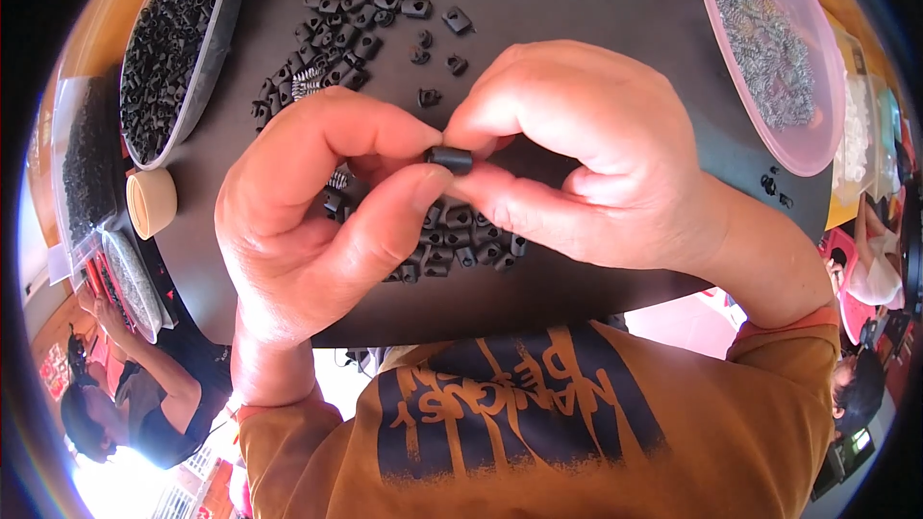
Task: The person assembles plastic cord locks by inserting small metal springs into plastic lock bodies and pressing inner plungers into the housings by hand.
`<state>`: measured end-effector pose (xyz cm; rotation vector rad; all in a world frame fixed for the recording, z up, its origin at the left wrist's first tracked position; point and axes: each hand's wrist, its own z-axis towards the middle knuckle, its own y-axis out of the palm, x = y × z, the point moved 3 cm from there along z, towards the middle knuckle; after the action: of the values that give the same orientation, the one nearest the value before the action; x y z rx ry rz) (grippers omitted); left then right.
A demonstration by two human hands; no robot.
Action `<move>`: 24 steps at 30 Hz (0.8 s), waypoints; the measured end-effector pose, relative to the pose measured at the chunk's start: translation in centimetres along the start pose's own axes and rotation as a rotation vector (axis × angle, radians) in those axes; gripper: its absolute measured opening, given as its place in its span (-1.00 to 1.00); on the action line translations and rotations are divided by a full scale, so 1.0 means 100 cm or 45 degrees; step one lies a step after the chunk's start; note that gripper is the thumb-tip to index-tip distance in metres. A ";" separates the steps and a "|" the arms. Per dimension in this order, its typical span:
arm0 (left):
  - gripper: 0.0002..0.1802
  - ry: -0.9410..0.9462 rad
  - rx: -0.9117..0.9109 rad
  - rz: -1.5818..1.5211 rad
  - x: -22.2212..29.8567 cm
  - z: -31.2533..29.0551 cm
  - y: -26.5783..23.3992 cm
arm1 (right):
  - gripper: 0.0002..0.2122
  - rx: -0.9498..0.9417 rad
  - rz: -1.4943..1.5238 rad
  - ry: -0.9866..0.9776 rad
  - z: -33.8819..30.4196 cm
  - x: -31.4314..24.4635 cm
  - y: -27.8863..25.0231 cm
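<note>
Between the fingertips of both hands, above the dark table (615,0), is a small black cylindrical plastic part (452,160). My left hand (312,197) pinches its left end with thumb and index finger. At its right end, my right hand (586,149) closes thumb and fingertips on it; whether a smaller piece is also in those fingers is hidden. Below and behind the hands lies a group of similar black cylinders (461,235). A long heap of black parts (361,19) stretches away at the upper left, with some metal springs (306,84) beside my left hand.
A tub of black pieces (231,34) stands at the left, near a beige tape roll (152,204). At the right is a pink tub (817,154) of springs. Several loose black bits (429,96) lie beyond my hands. Other people sit at both sides.
</note>
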<state>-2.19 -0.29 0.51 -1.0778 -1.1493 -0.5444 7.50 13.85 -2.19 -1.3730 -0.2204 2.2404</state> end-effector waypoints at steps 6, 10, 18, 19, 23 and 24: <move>-0.83 0.215 0.040 0.273 0.004 0.001 -0.004 | -0.83 -0.130 0.146 0.078 -0.002 0.004 0.006; -0.82 0.315 0.037 0.342 0.006 0.003 -0.004 | -0.86 -0.152 0.114 0.019 -0.001 0.004 0.006; -0.88 0.035 0.243 0.267 -0.009 0.015 -0.011 | -0.77 0.095 0.418 0.501 0.004 0.020 -0.011; -0.89 0.003 0.304 0.334 -0.013 0.018 -0.011 | -0.77 0.190 0.508 0.492 0.007 0.027 -0.014; -0.88 0.325 0.234 0.676 -0.018 0.029 -0.001 | -0.78 0.225 0.718 0.759 0.007 0.030 -0.019; -0.88 0.312 0.241 0.708 -0.018 0.032 0.001 | -0.78 0.175 0.736 0.731 0.007 0.031 -0.017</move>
<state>-4.16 2.28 -1.12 -1.0734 -0.6307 -0.1195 6.30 16.88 -3.61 -2.1184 0.5840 2.0920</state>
